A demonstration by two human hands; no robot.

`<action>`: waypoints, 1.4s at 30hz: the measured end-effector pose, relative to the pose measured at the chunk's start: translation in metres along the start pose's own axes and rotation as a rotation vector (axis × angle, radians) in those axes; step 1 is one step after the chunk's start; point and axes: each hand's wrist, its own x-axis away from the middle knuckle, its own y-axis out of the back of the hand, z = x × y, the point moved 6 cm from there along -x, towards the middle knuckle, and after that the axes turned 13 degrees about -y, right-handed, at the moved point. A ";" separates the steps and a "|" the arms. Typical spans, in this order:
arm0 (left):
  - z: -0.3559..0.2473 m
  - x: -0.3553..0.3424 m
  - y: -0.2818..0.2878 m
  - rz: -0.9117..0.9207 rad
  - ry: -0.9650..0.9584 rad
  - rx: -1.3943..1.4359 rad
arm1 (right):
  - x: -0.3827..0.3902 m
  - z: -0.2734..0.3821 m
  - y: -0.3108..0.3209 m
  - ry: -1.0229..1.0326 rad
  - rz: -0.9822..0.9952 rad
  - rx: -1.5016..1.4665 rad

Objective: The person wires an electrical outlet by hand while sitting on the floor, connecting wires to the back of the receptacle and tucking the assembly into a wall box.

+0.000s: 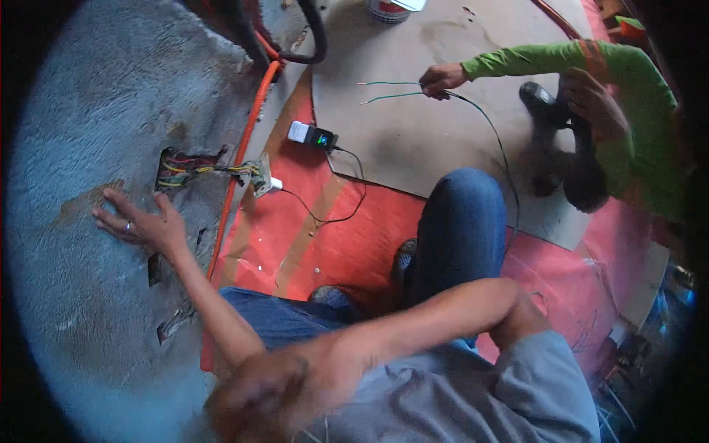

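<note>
My left hand (pixel 144 223) lies open against the rough grey wall (pixel 96 310), fingers spread, a ring on one of them. Just above it, a bundle of red, yellow and green wires (pixel 196 170) comes out of a recessed hole in the wall. These wires run to a loose outlet plate (pixel 260 174) with a white plug (pixel 275 184) beside it. My right arm crosses my body to the left, away from the wires. At its end my right hand (pixel 258 395) is smeared by motion, so its fingers and any contents cannot be made out.
A black device with a lit screen (pixel 323 139) and a thin cord lies on the floor. An orange conduit (pixel 251 136) runs along the wall's base. At the right, a co-worker in green sleeves (pixel 532 59) holds a green wire (pixel 391 83). A bucket (pixel 389 10) stands behind.
</note>
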 end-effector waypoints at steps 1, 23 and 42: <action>-0.004 -0.003 -0.002 -0.007 -0.002 0.024 | -0.004 -0.015 -0.018 0.043 0.103 -0.134; 0.001 0.002 -0.008 0.023 -0.052 -0.016 | 0.015 -0.051 -0.012 0.366 0.393 -0.598; -0.142 0.167 -0.116 0.423 0.825 1.300 | 0.035 -0.044 0.040 -0.423 0.372 0.671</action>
